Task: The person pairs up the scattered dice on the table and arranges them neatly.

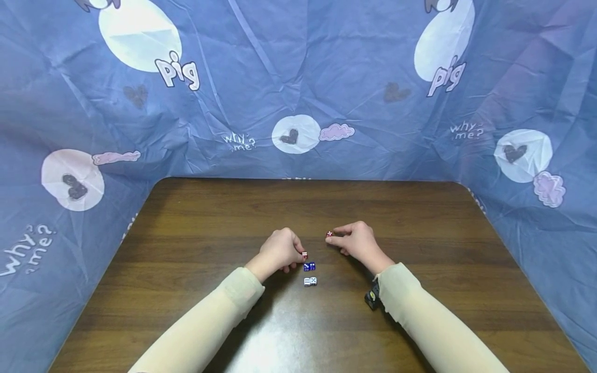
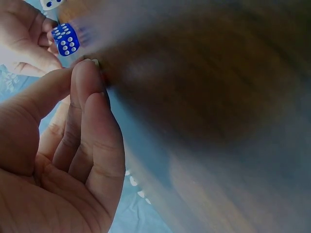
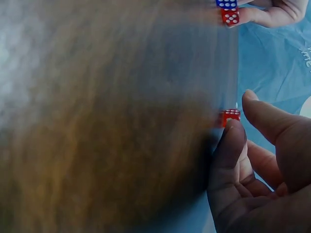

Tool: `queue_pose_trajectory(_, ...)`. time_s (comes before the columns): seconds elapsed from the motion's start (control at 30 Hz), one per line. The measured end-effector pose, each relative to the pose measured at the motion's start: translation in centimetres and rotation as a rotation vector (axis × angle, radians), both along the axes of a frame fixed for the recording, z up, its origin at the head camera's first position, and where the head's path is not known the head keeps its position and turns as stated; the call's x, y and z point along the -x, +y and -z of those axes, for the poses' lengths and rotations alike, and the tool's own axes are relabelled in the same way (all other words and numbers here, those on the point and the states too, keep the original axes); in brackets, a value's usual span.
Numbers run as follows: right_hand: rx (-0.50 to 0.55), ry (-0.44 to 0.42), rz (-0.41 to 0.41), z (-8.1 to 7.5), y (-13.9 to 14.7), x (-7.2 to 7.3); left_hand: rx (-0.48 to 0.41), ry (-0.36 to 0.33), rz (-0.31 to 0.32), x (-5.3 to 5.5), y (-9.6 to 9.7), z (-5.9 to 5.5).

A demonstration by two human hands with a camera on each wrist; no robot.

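Observation:
In the head view my left hand (image 1: 282, 248) pinches a red die (image 1: 304, 255) just behind a pair of blue dice (image 1: 310, 267). The left wrist view mostly hides that die behind the fingertips, but one blue die (image 2: 67, 42) shows beyond them. My right hand (image 1: 359, 241) holds a second red die (image 1: 329, 234) between thumb and finger, a short way right of and farther back than the first. From the right wrist, this red die (image 3: 231, 116) sits by the fingertips, near the table surface. Two white dice (image 1: 310, 281) lie side by side nearer to me.
The brown wooden table (image 1: 210, 207) has rounded far corners. A blue printed cloth (image 1: 298, 77) hangs around its back and sides. A black strap-like device (image 1: 372, 296) is at the right wrist. Glare lies on the near tabletop.

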State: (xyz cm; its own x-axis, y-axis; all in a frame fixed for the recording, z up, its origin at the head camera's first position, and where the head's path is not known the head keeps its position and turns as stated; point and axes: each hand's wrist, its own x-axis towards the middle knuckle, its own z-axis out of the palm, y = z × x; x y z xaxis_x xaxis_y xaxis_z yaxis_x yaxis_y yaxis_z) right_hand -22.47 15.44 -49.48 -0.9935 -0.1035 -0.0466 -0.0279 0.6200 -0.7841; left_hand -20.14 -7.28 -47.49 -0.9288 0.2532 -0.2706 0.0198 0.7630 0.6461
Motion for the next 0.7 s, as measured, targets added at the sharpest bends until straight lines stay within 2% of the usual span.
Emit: queue_pose_trajectory(0.7, -0.052, -0.054, 0.076, 0.0, -1.3, 0.5, 0.013, 0.01, 0.003, 0.0, 0.0, -0.1)
